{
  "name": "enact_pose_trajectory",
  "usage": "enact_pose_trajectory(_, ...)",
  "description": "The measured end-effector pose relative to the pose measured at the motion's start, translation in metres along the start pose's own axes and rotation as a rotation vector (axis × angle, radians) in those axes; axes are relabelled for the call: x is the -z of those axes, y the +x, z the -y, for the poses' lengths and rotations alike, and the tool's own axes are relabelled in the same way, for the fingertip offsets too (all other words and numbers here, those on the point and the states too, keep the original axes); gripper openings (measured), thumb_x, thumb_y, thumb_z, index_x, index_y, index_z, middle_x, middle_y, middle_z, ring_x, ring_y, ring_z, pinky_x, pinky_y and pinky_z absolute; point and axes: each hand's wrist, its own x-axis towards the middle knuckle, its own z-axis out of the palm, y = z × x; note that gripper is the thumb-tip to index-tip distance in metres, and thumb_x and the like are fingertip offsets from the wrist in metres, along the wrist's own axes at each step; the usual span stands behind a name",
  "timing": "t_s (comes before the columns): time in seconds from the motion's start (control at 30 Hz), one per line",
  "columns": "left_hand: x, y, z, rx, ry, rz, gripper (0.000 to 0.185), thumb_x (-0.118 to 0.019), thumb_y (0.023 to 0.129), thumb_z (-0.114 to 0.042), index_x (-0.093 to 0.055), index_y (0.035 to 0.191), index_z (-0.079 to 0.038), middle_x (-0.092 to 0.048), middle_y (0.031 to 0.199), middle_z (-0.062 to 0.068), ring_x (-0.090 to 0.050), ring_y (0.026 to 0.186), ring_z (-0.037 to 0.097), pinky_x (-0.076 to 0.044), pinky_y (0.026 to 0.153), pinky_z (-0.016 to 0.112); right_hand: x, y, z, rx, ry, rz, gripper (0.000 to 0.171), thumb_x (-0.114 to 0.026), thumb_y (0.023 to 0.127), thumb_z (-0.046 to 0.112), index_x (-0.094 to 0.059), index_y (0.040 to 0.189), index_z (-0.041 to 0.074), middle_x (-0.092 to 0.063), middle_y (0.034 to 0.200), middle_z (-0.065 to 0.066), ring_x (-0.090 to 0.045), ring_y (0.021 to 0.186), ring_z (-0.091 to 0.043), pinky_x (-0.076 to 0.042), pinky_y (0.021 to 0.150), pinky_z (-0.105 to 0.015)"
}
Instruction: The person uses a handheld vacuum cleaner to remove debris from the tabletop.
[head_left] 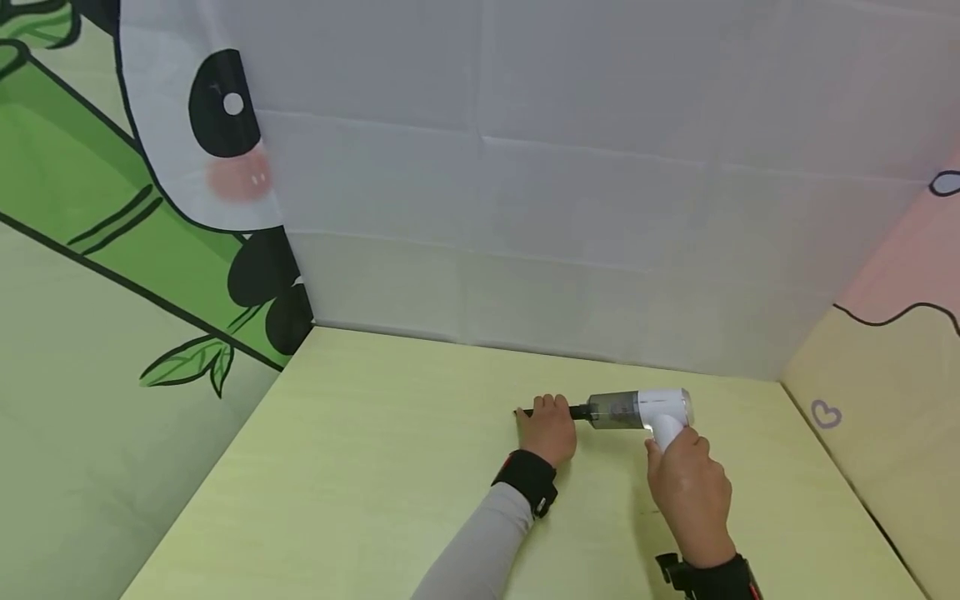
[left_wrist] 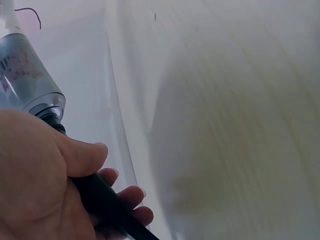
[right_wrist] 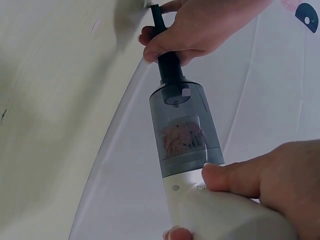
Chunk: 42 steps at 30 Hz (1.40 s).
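a small white handheld vacuum with a clear grey dust cup lies low over the pale green tabletop, stretched between both hands. the right hand grips its white handle; the left hand curls around its black nozzle.

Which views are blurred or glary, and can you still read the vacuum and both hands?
Head view: sharp, even light, mild glare on the handheld vacuum body; left hand and right hand clear. Left wrist view: table smeared and soft, black nozzle readable. Right wrist view: dust cup crisp, its debris visible; table edge soft.
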Motion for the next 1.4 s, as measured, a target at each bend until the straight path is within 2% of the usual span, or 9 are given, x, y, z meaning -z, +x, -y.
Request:
enact_pose_trajectory(0.17,-0.006,0.005,-0.004,-0.042,0.02,0.001,0.018,-0.052,0.104,-0.02,-0.056,0.111,-0.004,-0.059,0.108,0.012,-0.056,0.117,0.031,-0.048,0.104,0.054,0.0,-0.005,0.001,-0.062,-0.025,0.008,0.048,-0.083,0.079,0.011,-0.052,0.086,-0.024,-0.051,0.063,-0.03,-0.049,0.037,-0.043,-0.038,0.029,-0.051)
enact_pose_trajectory(0.3,-0.02,0.012,0.001,-0.092,0.066,-0.086,0.017,-0.051,0.104,-0.022,-0.058,0.108,-0.006,-0.061,0.105,0.01,-0.059,0.112,0.027,-0.049,0.103,0.045,0.0,-0.005,0.004,-0.173,0.0,0.146,0.048,-0.078,0.085,0.014,-0.05,0.088,-0.025,-0.052,0.067,-0.032,-0.052,0.04,-0.044,-0.041,0.031,-0.052)
enact_pose_trajectory(0.43,-0.024,0.018,0.011,-0.127,0.096,-0.108,0.018,-0.056,0.104,-0.023,-0.06,0.109,-0.006,-0.062,0.106,0.011,-0.06,0.111,0.028,-0.048,0.105,0.041,-0.005,-0.004,0.011,-0.291,0.036,0.283,0.048,-0.071,0.091,0.018,-0.049,0.092,-0.024,-0.052,0.072,-0.033,-0.055,0.046,-0.045,-0.044,0.036,-0.053)
enact_pose_trajectory(0.57,-0.021,0.023,0.023,-0.134,0.077,-0.077,0.02,-0.064,0.1,-0.021,-0.061,0.11,-0.004,-0.063,0.107,0.013,-0.061,0.113,0.031,-0.048,0.107,0.043,-0.011,-0.004,0.021,-0.306,0.051,0.317,0.048,-0.069,0.092,0.019,-0.049,0.093,-0.025,-0.053,0.075,-0.033,-0.057,0.05,-0.047,-0.046,0.039,-0.054)
enact_pose_trajectory(0.73,-0.021,0.026,0.038,-0.135,0.057,-0.099,0.022,-0.067,0.099,-0.022,-0.061,0.111,-0.005,-0.062,0.108,0.013,-0.06,0.114,0.032,-0.047,0.108,0.044,-0.012,-0.002,0.035,-0.311,0.063,0.331,0.048,-0.068,0.093,0.019,-0.049,0.095,-0.025,-0.054,0.077,-0.034,-0.059,0.053,-0.048,-0.049,0.042,-0.055)
enact_pose_trajectory(1.03,-0.007,0.011,0.046,-0.127,0.056,-0.145,0.02,-0.068,0.098,-0.023,-0.064,0.108,-0.005,-0.064,0.104,0.014,-0.062,0.11,0.032,-0.049,0.105,0.046,-0.003,-0.003,0.042,-0.293,0.062,0.367,0.049,-0.068,0.094,0.021,-0.049,0.096,-0.024,-0.056,0.078,-0.034,-0.059,0.054,-0.047,-0.049,0.042,-0.054)
enact_pose_trajectory(1.13,-0.007,0.003,0.045,-0.111,0.057,-0.117,0.021,-0.066,0.1,-0.024,-0.064,0.112,-0.007,-0.064,0.108,0.014,-0.06,0.114,0.033,-0.047,0.106,0.048,0.001,-0.006,0.038,-0.308,0.082,0.421,0.051,-0.067,0.095,0.023,-0.049,0.098,-0.024,-0.056,0.079,-0.034,-0.06,0.056,-0.045,-0.049,0.043,-0.052)
enact_pose_trajectory(1.27,-0.005,-0.012,0.042,-0.055,0.062,-0.033,0.024,-0.063,0.101,-0.031,-0.062,0.119,-0.014,-0.062,0.113,0.01,-0.055,0.119,0.032,-0.042,0.106,0.062,0.008,-0.014,0.032,-0.345,0.117,0.529,0.053,-0.063,0.097,0.026,-0.048,0.103,-0.025,-0.057,0.083,-0.035,-0.061,0.06,-0.044,-0.048,0.045,-0.05)
enact_pose_trajectory(1.4,0.004,-0.029,0.041,-0.045,0.038,0.002,0.026,-0.063,0.101,-0.037,-0.061,0.118,-0.018,-0.06,0.11,0.009,-0.053,0.118,0.033,-0.04,0.101,0.07,0.02,-0.022,0.029,-0.366,0.121,0.586,0.054,-0.062,0.098,0.028,-0.048,0.104,-0.024,-0.056,0.084,-0.035,-0.061,0.062,-0.044,-0.048,0.046,-0.049)
